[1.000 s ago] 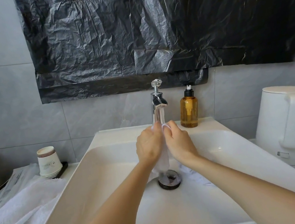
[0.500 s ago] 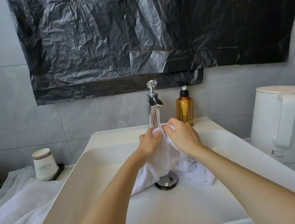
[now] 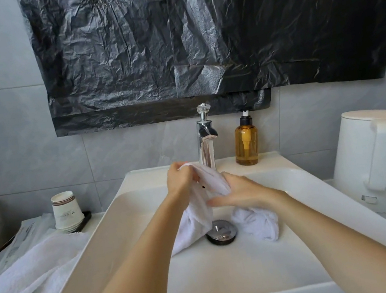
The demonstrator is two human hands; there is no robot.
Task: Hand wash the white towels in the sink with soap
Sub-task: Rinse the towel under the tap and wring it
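Note:
A white towel (image 3: 199, 213) hangs between my hands over the white sink (image 3: 234, 280), just in front of the chrome faucet (image 3: 206, 144). My left hand (image 3: 181, 180) grips its top end, fingers curled round the cloth. My right hand (image 3: 239, 192) holds the towel lower down, thumb and fingers wrapped on it. Both towel ends trail into the basin on either side of the metal drain (image 3: 221, 235). An amber soap pump bottle (image 3: 246, 143) stands on the sink's back ledge, right of the faucet.
Another white towel (image 3: 22, 279) lies heaped on the counter left of the sink, beside stacked paper cups (image 3: 67, 211). A white electric kettle (image 3: 375, 159) stands at the right. Black plastic sheeting (image 3: 206, 34) covers the wall above.
My hands have drawn apart along the towel: the left stays high by the faucet, the right has slid lower. More of the towel now spreads into the basin.

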